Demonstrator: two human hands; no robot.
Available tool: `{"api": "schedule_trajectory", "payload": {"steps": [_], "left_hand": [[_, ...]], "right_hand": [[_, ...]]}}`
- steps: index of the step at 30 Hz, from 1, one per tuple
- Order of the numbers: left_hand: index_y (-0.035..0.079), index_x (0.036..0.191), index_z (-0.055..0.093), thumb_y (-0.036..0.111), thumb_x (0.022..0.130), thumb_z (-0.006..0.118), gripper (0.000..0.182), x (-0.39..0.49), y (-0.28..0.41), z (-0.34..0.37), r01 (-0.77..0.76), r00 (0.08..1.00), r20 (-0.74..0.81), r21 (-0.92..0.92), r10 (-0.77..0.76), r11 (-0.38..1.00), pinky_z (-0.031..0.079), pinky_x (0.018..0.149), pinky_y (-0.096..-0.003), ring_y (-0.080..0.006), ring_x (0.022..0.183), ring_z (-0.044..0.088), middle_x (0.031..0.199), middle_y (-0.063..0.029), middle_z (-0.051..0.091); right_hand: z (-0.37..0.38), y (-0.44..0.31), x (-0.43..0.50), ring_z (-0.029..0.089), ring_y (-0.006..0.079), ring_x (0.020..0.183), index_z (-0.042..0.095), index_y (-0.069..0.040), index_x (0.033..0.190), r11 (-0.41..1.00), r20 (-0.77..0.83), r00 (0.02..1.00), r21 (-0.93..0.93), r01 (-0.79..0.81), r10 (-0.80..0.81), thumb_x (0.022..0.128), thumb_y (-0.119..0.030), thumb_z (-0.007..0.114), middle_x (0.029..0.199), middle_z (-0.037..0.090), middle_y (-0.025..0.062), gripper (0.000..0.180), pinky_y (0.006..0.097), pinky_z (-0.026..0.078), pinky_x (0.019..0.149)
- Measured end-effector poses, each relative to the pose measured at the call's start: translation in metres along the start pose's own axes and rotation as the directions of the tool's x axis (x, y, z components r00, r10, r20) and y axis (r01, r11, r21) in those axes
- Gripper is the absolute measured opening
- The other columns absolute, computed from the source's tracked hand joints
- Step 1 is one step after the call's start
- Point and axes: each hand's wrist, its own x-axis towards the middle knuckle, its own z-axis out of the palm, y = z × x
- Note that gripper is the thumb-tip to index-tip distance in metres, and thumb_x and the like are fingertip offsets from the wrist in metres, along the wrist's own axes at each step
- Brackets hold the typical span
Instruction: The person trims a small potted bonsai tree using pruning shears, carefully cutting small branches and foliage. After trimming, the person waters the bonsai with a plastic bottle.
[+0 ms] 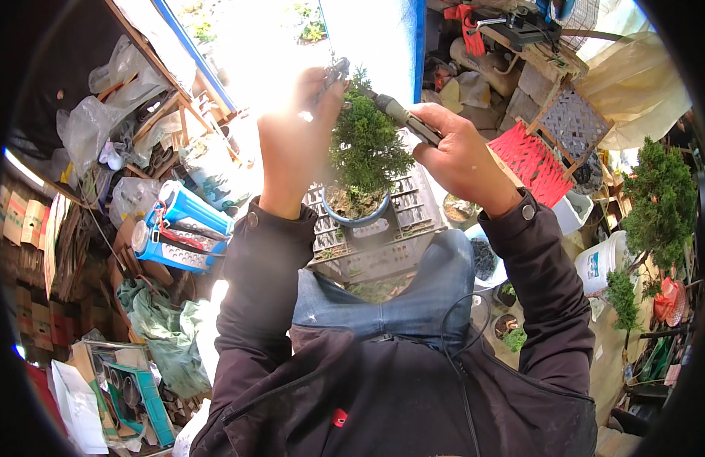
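Note:
A small potted juniper-like bonsai (367, 137) with dense green foliage stands in front of me in a round blue-rimmed pot (357, 221). My left hand (298, 128) is raised at the left of its crown. Its fingertips pinch a small dark grey thing (336, 73), which glare keeps me from naming. From the other side, my right hand (464, 148) grips a hand tool with grey-green handles (407, 118). The tool's dark head points into the upper foliage, close to my left fingertips, and its tip is hidden among the leaves.
The pot rests on an upturned plastic crate (424, 200) before my knees. Blue-and-white containers (184, 228) and a green plastic bag (164, 331) lie at left. White buckets (604, 263), a red woven seat (532, 163) and another small conifer (658, 200) stand at right.

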Motion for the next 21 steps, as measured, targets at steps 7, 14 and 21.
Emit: {"api": "schedule_trajectory", "payload": {"steps": [7,14,21], "left_hand": [[-0.002,0.12,0.065,0.017,0.099,0.077,0.031,0.003,-0.001,-0.002,0.027,0.999,0.023,0.03,-0.028,0.999,0.052,0.079,-0.0233,-0.0091,0.09,0.067,0.101,-0.0075,0.075],[-0.001,0.122,0.066,0.018,0.096,0.079,0.034,-0.001,0.005,0.0,-0.01,1.0,0.012,0.043,0.01,0.999,0.053,0.079,-0.024,-0.0104,0.085,0.067,0.105,-0.0061,0.073],[0.0,0.132,0.063,0.014,0.092,0.081,0.046,0.005,-0.004,-0.003,-0.092,0.993,0.071,0.004,0.091,0.996,0.054,0.081,-0.0242,-0.0087,0.086,0.066,0.113,-0.0037,0.072]], "right_hand": [[0.005,-0.011,0.004,0.065,0.0445,0.096,0.067,0.003,0.107,0.987,-0.05,0.999,-0.159,0.005,-0.013,0.086,-0.008,0.063,0.102,0.068,0.025,0.024,0.0467,0.052,0.083],[-0.002,0.002,0.008,0.062,0.0493,0.094,0.062,-0.001,0.106,0.895,-0.126,0.991,-0.446,-0.01,-0.051,0.085,-0.012,0.061,0.098,0.066,0.0269,0.024,0.0519,0.05,0.083],[-0.077,0.076,-0.057,0.067,0.0446,0.087,0.054,-0.006,0.11,0.789,-0.118,0.967,-0.561,-0.253,0.226,0.082,-0.007,0.062,0.087,0.066,0.0222,0.029,0.0496,0.051,0.076]]}}
